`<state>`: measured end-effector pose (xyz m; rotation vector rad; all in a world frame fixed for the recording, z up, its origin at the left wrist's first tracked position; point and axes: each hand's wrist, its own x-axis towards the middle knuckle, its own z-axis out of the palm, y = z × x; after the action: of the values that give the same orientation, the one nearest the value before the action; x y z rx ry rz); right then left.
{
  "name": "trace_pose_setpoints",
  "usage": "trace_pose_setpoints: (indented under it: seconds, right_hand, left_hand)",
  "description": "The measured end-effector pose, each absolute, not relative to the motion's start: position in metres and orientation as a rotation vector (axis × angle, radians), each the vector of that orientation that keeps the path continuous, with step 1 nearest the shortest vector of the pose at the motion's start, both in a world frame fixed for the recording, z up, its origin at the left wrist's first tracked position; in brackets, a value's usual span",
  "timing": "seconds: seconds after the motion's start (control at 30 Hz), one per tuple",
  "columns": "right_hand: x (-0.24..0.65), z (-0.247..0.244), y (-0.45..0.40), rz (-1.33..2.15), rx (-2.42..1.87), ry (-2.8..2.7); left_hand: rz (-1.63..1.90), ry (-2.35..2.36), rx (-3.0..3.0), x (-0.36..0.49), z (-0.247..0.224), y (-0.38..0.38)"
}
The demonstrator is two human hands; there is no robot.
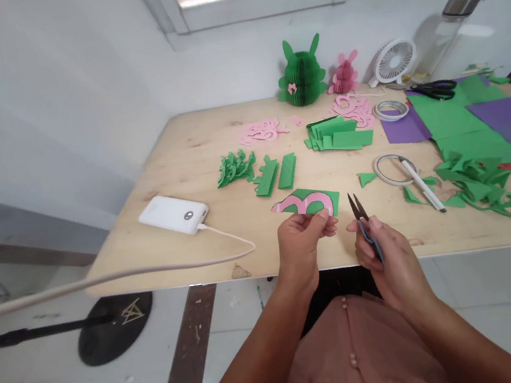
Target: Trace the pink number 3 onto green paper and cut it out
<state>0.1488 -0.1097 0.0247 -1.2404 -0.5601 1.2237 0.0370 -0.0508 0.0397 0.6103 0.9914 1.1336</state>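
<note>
Pinched between the thumb and fingers of my left hand are a pink curved paper cutout and a green paper piece behind it. My fingers cover their lower edge. To the right, my right hand is closed around small thread snips, whose dark blades point up and away, slightly apart. The blades are near the green paper's right edge but not touching it. Beyond my left hand lie folded green strips and a pile of cut green shapes.
A white power bank with a cable lies left on the table. Pink cutouts, stacked green strips, a tape roll, a marker and green scraps lie around. A green honeycomb paper rabbit stands at the back.
</note>
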Motion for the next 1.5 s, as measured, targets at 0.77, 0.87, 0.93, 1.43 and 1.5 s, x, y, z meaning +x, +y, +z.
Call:
trace_pose_setpoints:
  seconds: [0.77, 0.87, 0.93, 1.43, 1.5]
  right_hand:
    - [0.115, 0.017, -0.089, 1.234, -1.136, -0.472]
    - [0.115, 0.014, -0.087, 1.231, -1.121, -0.470]
    - [0.115, 0.013, -0.085, 1.214, -1.119, -0.473]
    - [0.114, 0.016, -0.076, 1.167, -1.143, -0.431]
    - [0.115, 0.016, -0.076, 1.158, -1.152, -0.426]
  left_hand:
    - [1.310, 0.992, 0.324, 0.070, 0.060, -0.042]
    - [1.322, 1.006, 0.314, 0.073, 0.057, -0.041]
    - [1.322, 1.007, 0.318, 0.074, 0.054, -0.040]
    - [1.294, 0.989, 0.327, 0.082, 0.052, -0.041]
    - [1.305, 0.990, 0.334, 0.082, 0.052, -0.041]
